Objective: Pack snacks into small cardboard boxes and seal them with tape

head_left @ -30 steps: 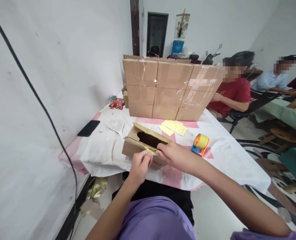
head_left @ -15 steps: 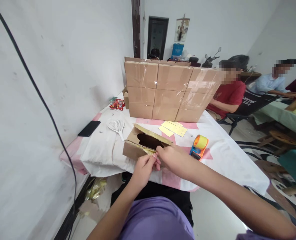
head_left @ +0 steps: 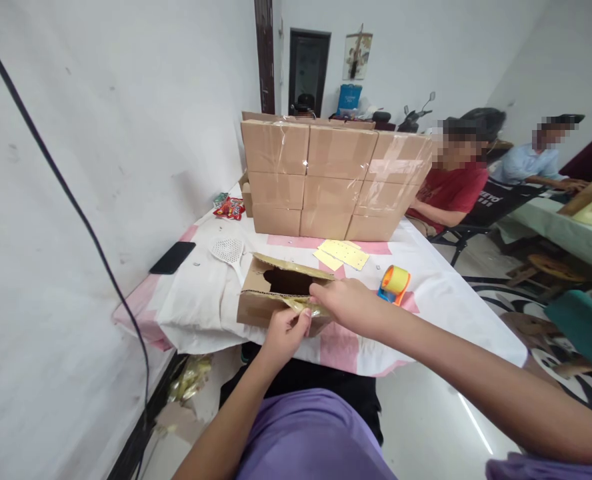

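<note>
An open cardboard box (head_left: 259,300) lies at the near edge of the cloth-covered table (head_left: 446,300), its dark opening facing up. My left hand (head_left: 283,333) is closed, pinching a strip of yellowish tape (head_left: 301,305) at the box's near edge. My right hand (head_left: 349,303) rests on the box's right end, its fingers pressing on the same strip beside the opening.
A stack of taped cardboard boxes (head_left: 333,180) stands across the table's far side. Near it lie yellow sheets (head_left: 343,253), an orange tape dispenser (head_left: 393,283), a white swatter (head_left: 229,252), a black phone (head_left: 173,257) and a snack packet (head_left: 231,208). Two seated people (head_left: 451,187) are at the right.
My left hand has pulled the tape strip away from the box's edge and down toward me. My right hand has shifted slightly along the box. The view has drifted a little.
</note>
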Demonstrator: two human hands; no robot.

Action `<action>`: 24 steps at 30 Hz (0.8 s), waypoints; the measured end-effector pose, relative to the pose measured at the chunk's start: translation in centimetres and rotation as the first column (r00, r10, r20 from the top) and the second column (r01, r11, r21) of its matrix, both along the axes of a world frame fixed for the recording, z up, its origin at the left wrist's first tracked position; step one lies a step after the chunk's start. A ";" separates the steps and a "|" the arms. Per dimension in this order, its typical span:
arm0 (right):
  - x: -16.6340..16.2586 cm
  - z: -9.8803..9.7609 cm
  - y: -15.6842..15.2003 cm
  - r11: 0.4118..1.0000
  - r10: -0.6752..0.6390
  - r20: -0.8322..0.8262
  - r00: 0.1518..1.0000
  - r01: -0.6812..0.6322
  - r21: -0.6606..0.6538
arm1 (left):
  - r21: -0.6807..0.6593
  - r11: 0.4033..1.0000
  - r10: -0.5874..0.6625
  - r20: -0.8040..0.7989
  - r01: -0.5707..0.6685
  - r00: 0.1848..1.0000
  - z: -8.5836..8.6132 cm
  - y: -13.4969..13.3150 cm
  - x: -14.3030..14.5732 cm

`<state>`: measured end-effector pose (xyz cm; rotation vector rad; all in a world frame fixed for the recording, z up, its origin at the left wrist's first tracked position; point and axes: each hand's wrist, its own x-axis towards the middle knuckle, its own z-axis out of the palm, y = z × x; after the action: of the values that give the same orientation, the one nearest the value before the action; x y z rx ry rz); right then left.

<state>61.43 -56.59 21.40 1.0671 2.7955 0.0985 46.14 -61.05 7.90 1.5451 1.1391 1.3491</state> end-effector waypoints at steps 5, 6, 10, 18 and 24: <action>1.5 0.4 -0.6 0.997 -0.081 0.022 0.996 0.081 -0.010 | 0.002 1.000 0.008 -0.018 -0.008 1.000 0.2 -0.2 0.2; 2.0 0.4 -0.8 0.996 -0.083 0.032 0.996 0.084 -0.033 | -0.009 1.000 0.026 -0.013 -0.026 1.000 0.2 -0.3 0.3; 3.3 -0.4 -1.4 0.997 -0.074 0.045 0.996 0.075 -0.021 | -0.093 0.992 0.089 0.073 -0.082 0.993 0.3 -0.5 0.6; 3.6 -3.0 -0.3 0.963 0.211 0.040 0.977 -0.215 0.165 | -0.109 0.993 0.038 0.022 -0.035 0.999 0.8 -0.1 -0.1; 3.2 -3.8 0.1 0.956 0.268 0.004 0.963 -0.266 0.123 | -0.107 0.994 0.009 0.035 -0.005 0.999 1.3 -0.1 -0.2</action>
<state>64.58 -56.52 17.58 0.7057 2.9623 0.2985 45.92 -61.14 9.23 1.4369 1.1768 1.2943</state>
